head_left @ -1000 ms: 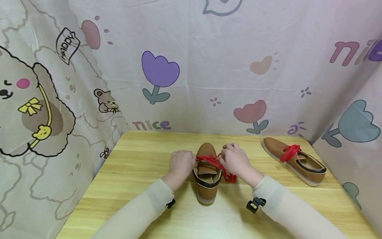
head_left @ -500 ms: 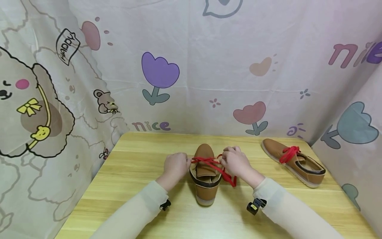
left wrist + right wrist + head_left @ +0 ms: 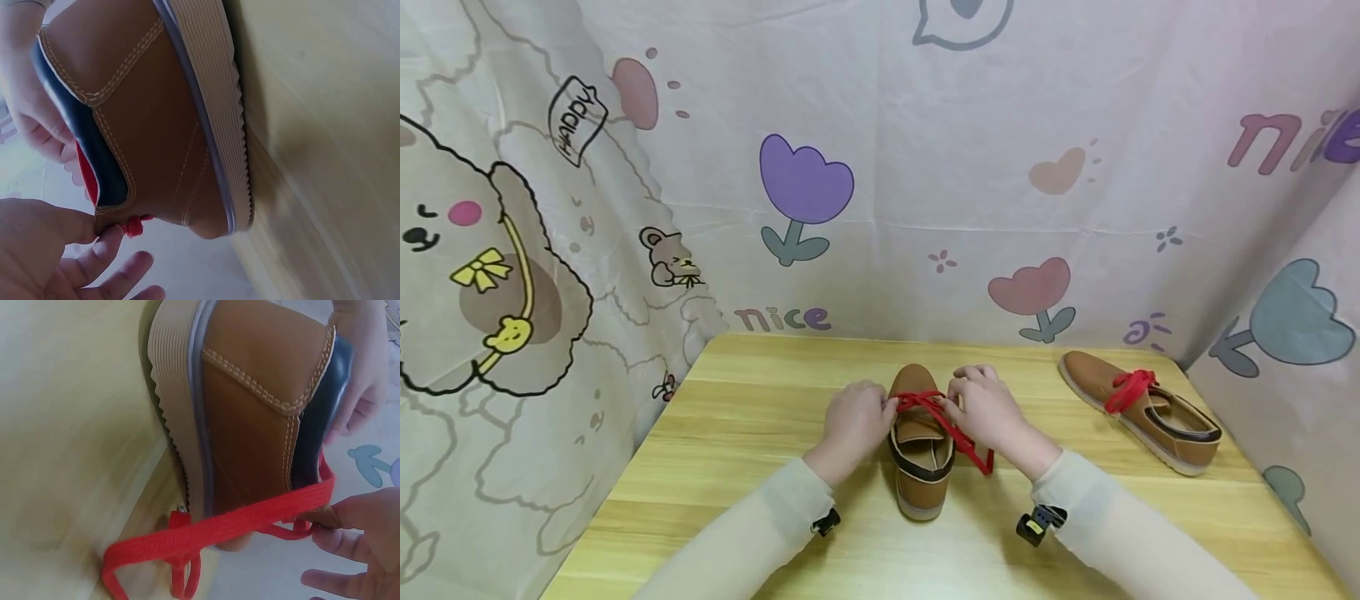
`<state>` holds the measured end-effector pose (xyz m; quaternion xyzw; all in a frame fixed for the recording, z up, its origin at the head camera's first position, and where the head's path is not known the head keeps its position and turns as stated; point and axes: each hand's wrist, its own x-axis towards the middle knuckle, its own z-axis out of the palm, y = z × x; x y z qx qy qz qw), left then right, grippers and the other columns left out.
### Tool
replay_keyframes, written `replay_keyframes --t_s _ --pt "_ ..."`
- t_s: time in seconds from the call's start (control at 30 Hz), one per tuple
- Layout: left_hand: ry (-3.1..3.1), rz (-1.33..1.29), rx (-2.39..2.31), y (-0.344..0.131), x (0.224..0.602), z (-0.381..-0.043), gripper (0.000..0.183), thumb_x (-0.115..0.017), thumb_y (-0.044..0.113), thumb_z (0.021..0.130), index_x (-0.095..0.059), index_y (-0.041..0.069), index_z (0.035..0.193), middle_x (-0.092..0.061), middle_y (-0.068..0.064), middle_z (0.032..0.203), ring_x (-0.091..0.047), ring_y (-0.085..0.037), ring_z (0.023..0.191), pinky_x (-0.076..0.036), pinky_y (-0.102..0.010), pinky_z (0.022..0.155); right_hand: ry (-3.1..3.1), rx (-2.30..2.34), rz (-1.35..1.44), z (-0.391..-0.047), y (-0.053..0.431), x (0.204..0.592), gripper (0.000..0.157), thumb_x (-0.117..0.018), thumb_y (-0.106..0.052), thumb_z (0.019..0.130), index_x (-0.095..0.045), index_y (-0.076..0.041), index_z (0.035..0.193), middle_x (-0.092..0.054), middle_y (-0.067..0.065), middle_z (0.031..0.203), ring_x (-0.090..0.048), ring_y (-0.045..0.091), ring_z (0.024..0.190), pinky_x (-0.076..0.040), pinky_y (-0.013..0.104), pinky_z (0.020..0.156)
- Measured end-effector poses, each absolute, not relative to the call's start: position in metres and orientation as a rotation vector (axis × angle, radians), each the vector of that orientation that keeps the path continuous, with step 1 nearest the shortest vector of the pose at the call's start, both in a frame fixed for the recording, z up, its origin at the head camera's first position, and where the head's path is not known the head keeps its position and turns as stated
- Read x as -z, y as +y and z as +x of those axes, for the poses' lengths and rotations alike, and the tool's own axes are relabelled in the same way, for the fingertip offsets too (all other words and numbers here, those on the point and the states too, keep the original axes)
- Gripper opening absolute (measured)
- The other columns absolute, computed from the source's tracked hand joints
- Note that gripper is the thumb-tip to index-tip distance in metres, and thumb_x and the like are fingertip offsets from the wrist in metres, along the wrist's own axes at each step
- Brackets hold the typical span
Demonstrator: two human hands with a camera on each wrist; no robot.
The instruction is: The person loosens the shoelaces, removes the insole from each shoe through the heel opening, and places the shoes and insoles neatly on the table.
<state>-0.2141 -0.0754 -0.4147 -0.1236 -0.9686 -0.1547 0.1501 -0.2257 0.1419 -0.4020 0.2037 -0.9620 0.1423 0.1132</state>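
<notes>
Brown shoe (image 3: 917, 430) set upright on table (image 3: 760, 400), toe pointed away, placed between both hands. Left hand (image 3: 856, 423): grip narrow, shoe's left eyelet edge pinched between thumb and forefinger. Right hand (image 3: 990, 410): grip narrow, opposite eyelet edge pinched likewise. Red lace (image 3: 219, 525) crossed over shoe's front, long strand draped down right side. Second shoe (image 3: 1153, 429) placed well apart at right, tied with red bow (image 3: 1131, 392). Table backed by printed cloth (image 3: 910, 175).
</notes>
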Motion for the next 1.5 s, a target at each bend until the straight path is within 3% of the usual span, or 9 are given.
replay_keyframes --t_s 0.37,0.7,0.93,1.1,1.5 --pt "-2.735 -0.423 0.393 -0.074 0.422 -0.208 0.036 -0.066 0.036 0.095 -0.055 0.019 0.065 -0.057 0.005 0.071 -0.061 -0.021 0.077 -0.050 -0.041 0.085 -2.769 -0.496 0.629 -0.218 0.142 0.404 0.026 -0.072 -0.030 0.093 -0.059 -0.021 0.072 -0.064 0.016 0.124 -0.051 0.039 0.118 -0.047 0.058 0.093" --pt "-2.680 -0.432 0.562 -0.084 0.424 -0.211 0.025 -0.056 0.030 0.101 -0.071 0.015 0.087 -0.075 -0.001 0.091 -0.068 -0.025 0.089 -0.051 -0.046 0.090 -2.754 -0.539 0.647 -0.213 0.151 0.405 0.026 -0.072 -0.036 0.091 -0.059 -0.024 0.073 -0.064 0.017 0.125 -0.051 0.039 0.119 -0.044 0.055 0.100" --pt "-2.661 -0.452 0.651 -0.090 0.431 -0.228 0.022 -0.054 0.023 0.101 -0.074 0.014 0.099 -0.075 -0.002 0.096 -0.068 -0.026 0.093 -0.051 -0.046 0.091 -2.752 -0.527 0.647 -0.211 0.155 0.408 0.029 -0.076 -0.038 0.087 -0.055 -0.025 0.071 -0.064 0.014 0.125 -0.052 0.038 0.119 -0.047 0.054 0.097" --pt "-2.694 -0.439 0.669 -0.093 0.434 -0.239 0.024 -0.057 0.023 0.101 -0.073 0.011 0.114 -0.074 -0.006 0.109 -0.066 -0.030 0.103 -0.050 -0.048 0.095 -2.738 -0.531 0.663 -0.207 0.157 0.407 0.031 -0.078 -0.038 0.085 -0.055 -0.024 0.070 -0.064 0.015 0.124 -0.053 0.038 0.116 -0.048 0.053 0.096" --pt "-2.765 -0.481 0.722 -0.099 0.442 -0.272 0.033 -0.054 0.027 0.104 -0.068 0.011 0.129 -0.068 -0.008 0.127 -0.060 -0.033 0.119 -0.044 -0.047 0.106 -2.745 -0.514 0.675 -0.202 0.157 0.405 0.028 -0.078 -0.038 0.085 -0.059 -0.020 0.074 -0.064 0.014 0.125 -0.052 0.038 0.116 -0.048 0.054 0.094"
